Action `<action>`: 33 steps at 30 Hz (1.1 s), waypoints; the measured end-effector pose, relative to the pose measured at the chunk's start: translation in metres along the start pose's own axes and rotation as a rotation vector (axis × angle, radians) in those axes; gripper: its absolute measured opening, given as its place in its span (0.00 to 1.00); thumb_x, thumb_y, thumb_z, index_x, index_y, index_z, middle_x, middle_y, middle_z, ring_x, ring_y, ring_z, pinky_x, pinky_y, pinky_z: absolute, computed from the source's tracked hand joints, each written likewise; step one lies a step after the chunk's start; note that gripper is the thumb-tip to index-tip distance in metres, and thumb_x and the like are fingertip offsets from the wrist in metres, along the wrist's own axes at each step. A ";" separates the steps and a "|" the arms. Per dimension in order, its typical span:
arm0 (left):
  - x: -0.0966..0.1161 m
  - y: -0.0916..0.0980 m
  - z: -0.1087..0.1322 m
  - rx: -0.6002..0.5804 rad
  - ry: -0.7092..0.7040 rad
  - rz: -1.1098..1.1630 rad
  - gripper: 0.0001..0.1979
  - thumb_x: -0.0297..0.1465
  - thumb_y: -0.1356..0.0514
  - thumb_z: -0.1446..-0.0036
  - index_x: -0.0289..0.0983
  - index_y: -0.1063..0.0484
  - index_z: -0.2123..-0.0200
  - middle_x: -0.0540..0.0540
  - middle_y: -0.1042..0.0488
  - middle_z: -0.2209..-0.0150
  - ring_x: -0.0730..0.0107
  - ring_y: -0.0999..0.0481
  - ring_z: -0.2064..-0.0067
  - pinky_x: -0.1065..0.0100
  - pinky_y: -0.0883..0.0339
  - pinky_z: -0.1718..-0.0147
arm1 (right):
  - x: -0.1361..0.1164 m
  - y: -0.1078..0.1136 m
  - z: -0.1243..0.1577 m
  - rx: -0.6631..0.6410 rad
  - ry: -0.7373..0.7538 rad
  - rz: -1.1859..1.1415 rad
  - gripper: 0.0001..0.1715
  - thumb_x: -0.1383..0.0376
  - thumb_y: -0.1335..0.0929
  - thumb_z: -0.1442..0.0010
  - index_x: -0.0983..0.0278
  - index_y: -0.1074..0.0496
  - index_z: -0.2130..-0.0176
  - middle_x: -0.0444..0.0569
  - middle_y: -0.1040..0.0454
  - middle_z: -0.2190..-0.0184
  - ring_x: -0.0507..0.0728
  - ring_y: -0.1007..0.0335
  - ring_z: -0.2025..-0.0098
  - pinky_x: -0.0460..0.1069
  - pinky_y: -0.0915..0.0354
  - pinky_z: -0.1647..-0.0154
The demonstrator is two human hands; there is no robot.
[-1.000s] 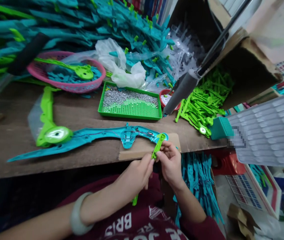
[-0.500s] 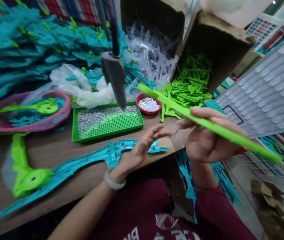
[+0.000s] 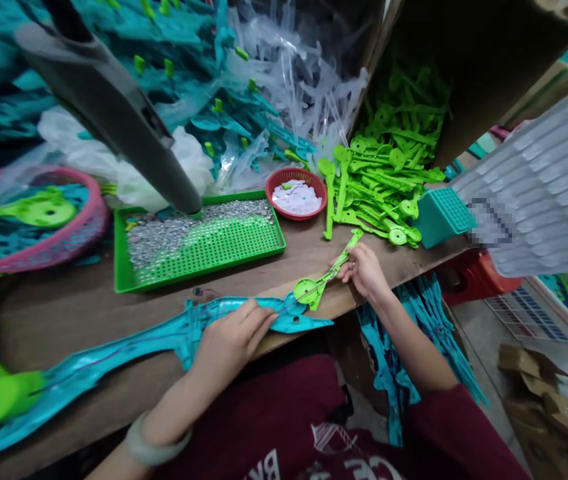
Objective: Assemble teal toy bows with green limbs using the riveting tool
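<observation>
- Much of the scene is cut off or soft. The teal bow frame leaves the picture at lower left in a blur. My left hand covers its middle. A grey tool handle, out of focus, hides the far corner of the green tray.
- My left forearm comes in from the lower left with a pale bangle at the wrist. The palm is down and the fingers lie across the teal bow frame. The thumb is hidden, so I cannot tell whether this grip clamps the frame or only presses on it.
- My right hand reaches up past the counter edge, its grip closed, fingers pinching the slim shaft of a green lever.
- The green lever sits low over the counter on a diagonal. Its round disc end is at lower left, just beside the frame's right tip, though I cannot tell if they touch. Its narrow end points up and right toward the pile of green levers.
- The teal bow frame lies along the counter's near edge, its long axis running from lower left to right.
</observation>
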State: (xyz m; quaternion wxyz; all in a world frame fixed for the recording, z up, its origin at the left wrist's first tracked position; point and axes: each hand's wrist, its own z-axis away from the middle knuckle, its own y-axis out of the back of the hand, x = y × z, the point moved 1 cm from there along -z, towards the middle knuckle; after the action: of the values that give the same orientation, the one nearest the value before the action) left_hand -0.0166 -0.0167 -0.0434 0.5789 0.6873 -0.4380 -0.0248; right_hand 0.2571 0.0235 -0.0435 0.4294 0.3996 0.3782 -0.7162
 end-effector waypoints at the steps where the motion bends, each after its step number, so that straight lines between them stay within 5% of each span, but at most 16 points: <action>1: 0.000 0.003 0.004 0.011 -0.008 0.058 0.19 0.38 0.51 0.27 0.39 0.24 0.66 0.48 0.26 0.70 0.70 0.25 0.70 0.70 0.35 0.68 | 0.002 0.001 0.003 -0.017 -0.022 -0.007 0.20 0.59 0.31 0.47 0.57 0.48 0.66 0.41 0.22 0.80 0.49 0.34 0.88 0.40 0.40 0.91; 7: 0.018 0.030 0.021 0.099 0.183 0.361 0.07 0.30 0.44 0.32 0.41 0.27 0.64 0.51 0.28 0.71 0.71 0.28 0.70 0.70 0.34 0.70 | 0.020 -0.002 0.014 -0.114 -0.097 -0.048 0.23 0.58 0.28 0.49 0.58 0.47 0.65 0.42 0.20 0.77 0.51 0.29 0.85 0.41 0.35 0.89; 10: 0.026 0.029 0.023 0.033 0.152 0.464 0.07 0.29 0.42 0.34 0.41 0.25 0.66 0.50 0.29 0.71 0.71 0.28 0.69 0.70 0.33 0.70 | 0.023 -0.004 0.013 -0.092 -0.086 -0.038 0.23 0.58 0.28 0.48 0.57 0.47 0.65 0.41 0.20 0.77 0.51 0.28 0.85 0.41 0.34 0.89; 15: 0.032 0.013 0.020 -0.125 0.128 0.784 0.11 0.31 0.46 0.32 0.40 0.27 0.66 0.41 0.23 0.54 0.65 0.23 0.57 0.62 0.27 0.57 | 0.022 -0.003 0.015 -0.096 -0.119 -0.037 0.25 0.58 0.27 0.49 0.58 0.47 0.65 0.43 0.20 0.77 0.51 0.26 0.84 0.41 0.32 0.87; 19: 0.041 0.004 0.011 -0.299 0.181 1.089 0.12 0.33 0.49 0.30 0.40 0.33 0.67 0.42 0.20 0.58 0.65 0.21 0.56 0.61 0.26 0.55 | 0.021 0.000 0.016 -0.083 -0.126 -0.030 0.24 0.58 0.27 0.47 0.57 0.47 0.65 0.41 0.21 0.78 0.52 0.26 0.83 0.41 0.31 0.86; 26: 0.043 0.000 0.014 -0.147 0.280 0.740 0.05 0.34 0.43 0.34 0.40 0.31 0.63 0.51 0.25 0.69 0.72 0.24 0.70 0.71 0.29 0.71 | 0.022 0.002 0.015 -0.064 -0.136 0.146 0.24 0.54 0.29 0.44 0.57 0.48 0.63 0.35 0.29 0.82 0.53 0.28 0.84 0.43 0.34 0.87; 28: 0.036 0.000 0.018 -0.087 0.306 0.554 0.07 0.36 0.42 0.34 0.40 0.30 0.57 0.52 0.27 0.71 0.72 0.26 0.73 0.71 0.31 0.73 | 0.022 0.002 0.017 0.014 -0.001 0.300 0.22 0.54 0.30 0.43 0.57 0.46 0.60 0.33 0.31 0.79 0.50 0.33 0.86 0.42 0.38 0.87; 31: 0.027 -0.001 0.019 -0.043 0.211 0.315 0.11 0.38 0.46 0.31 0.38 0.28 0.53 0.50 0.27 0.69 0.68 0.25 0.71 0.68 0.31 0.71 | 0.018 0.001 0.028 0.164 0.464 0.615 0.19 0.61 0.28 0.43 0.59 0.39 0.56 0.36 0.33 0.73 0.46 0.38 0.81 0.42 0.39 0.81; 33: 0.024 -0.003 0.018 -0.060 0.141 0.198 0.13 0.36 0.49 0.29 0.39 0.26 0.56 0.48 0.27 0.68 0.66 0.24 0.69 0.67 0.31 0.70 | 0.015 -0.002 0.039 0.021 0.747 0.820 0.12 0.65 0.30 0.41 0.60 0.34 0.57 0.41 0.32 0.69 0.48 0.36 0.75 0.44 0.35 0.74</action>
State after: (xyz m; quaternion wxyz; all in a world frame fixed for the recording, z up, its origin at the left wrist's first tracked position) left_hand -0.0095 -0.0458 -0.0406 0.6281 0.6233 -0.4609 0.0675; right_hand 0.2411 -0.0151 -0.0415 0.5058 0.7451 0.3109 -0.3037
